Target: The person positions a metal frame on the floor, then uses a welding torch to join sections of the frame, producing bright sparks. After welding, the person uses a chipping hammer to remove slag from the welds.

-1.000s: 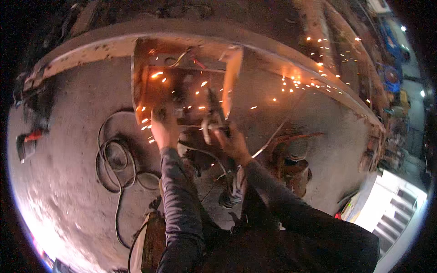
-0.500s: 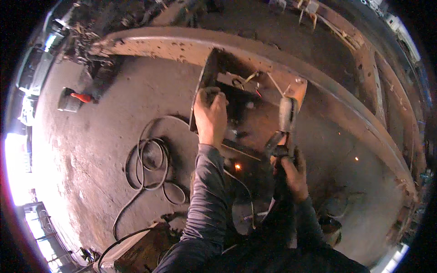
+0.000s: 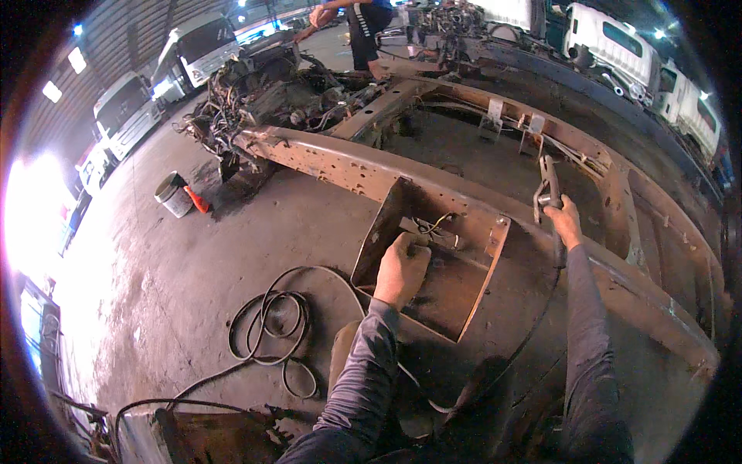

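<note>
My left hand is closed at the left part of a rusty open metal box fixed against the side of a long brown steel rail; what its fingers hold is hidden. A few short wires show inside the box. My right hand is closed on a long metal clamp-like tool with a dark cable hanging from it, raised over the rail, to the right of the box.
A co-worker in dark shorts is at the far side of the frame, near a tangled assembly. A bucket and orange tool stand left. Coiled cable lies on the concrete floor. White truck cabs stand behind.
The sparks seen a second ago are gone. My right hand has lifted the tool away from the box, up and rightward. The view has tilted up, showing the co-worker and trucks.
</note>
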Demonstrator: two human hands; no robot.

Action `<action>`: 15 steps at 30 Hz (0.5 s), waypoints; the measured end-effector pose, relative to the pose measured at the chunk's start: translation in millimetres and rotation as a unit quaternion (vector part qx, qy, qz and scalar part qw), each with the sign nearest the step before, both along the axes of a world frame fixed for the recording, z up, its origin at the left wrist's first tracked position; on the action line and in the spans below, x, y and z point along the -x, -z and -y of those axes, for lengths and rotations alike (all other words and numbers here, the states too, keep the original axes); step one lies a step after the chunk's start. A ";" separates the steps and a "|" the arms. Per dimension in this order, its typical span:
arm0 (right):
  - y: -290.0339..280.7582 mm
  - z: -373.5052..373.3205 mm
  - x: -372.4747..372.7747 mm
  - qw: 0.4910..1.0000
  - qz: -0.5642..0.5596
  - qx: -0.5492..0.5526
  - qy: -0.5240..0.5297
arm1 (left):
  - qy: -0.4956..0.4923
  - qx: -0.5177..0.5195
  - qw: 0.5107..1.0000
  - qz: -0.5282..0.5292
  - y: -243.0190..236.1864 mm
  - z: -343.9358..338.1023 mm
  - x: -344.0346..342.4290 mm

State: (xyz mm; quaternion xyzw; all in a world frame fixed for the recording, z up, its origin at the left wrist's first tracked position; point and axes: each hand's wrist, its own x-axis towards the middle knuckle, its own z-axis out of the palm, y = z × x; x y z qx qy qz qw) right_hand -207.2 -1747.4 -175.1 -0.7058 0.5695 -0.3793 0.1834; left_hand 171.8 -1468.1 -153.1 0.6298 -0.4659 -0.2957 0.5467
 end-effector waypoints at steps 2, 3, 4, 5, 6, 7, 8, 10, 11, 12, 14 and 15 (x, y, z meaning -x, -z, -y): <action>21.3 7.8 -3.9 0.997 -0.052 0.013 0.051 | -0.013 -0.026 0.999 0.035 -1.8 -14.6 -6.8; 30.9 6.1 -4.9 0.997 -0.034 -0.008 0.070 | -0.024 -0.042 0.997 0.057 -4.7 -24.6 -10.6; 40.6 4.8 -5.8 0.995 -0.017 -0.030 0.090 | -0.033 -0.057 0.995 0.077 -5.7 -32.1 -15.8; 44.0 35.5 22.4 0.991 -0.059 0.051 0.107 | -0.036 0.010 0.992 0.122 -13.3 -33.3 -20.0; 43.6 19.0 4.0 0.996 -0.038 -0.031 0.077 | -0.042 0.020 0.981 0.189 -14.6 -40.6 -32.6; 53.0 25.9 7.9 0.995 -0.053 -0.023 0.081 | -0.061 -0.021 0.978 0.198 -30.3 -54.3 -32.1; 61.6 34.4 13.2 0.994 -0.073 -0.013 0.086 | -0.051 -0.024 0.981 0.186 -9.8 -55.5 -52.2; 76.2 49.1 26.0 0.992 -0.097 -0.054 0.063 | -0.107 -0.017 0.976 0.189 0.6 -67.4 -67.6; 74.9 51.9 21.6 0.988 -0.093 -0.113 0.038 | -0.119 -0.023 0.976 0.179 8.2 -73.4 -80.6; 73.7 61.9 30.4 0.988 -0.116 -0.091 0.053 | -0.125 -0.034 0.978 0.166 6.5 -76.7 -79.1; 78.8 66.6 42.1 0.992 -0.076 -0.096 0.033 | -0.139 -0.036 0.979 0.142 -0.6 -80.1 -75.1; 84.3 63.6 38.6 0.992 -0.015 -0.128 0.000 | -0.149 -0.030 0.980 0.130 1.7 -81.4 -71.6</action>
